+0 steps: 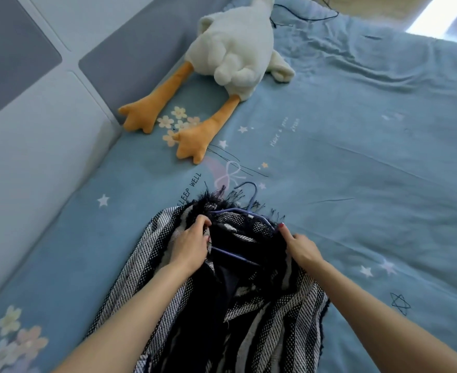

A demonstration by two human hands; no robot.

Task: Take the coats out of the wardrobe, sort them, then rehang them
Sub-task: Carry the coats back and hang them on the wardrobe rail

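A black-and-white woven coat (249, 305) with a fringed collar lies on the blue bed (370, 170), a purple hanger (238, 211) inside it. The left hand (191, 244) curls its fingers around the collar fabric; the right hand (301, 249) pinches the opposite shoulder. A plush goose (232, 49) lies beyond.

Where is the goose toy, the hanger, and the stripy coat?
goose toy (232, 47), head view, on its white plush body.
hanger (253, 192), head view, on its purple hook.
stripy coat (284, 308), head view, on the black and white weave near the right forearm.
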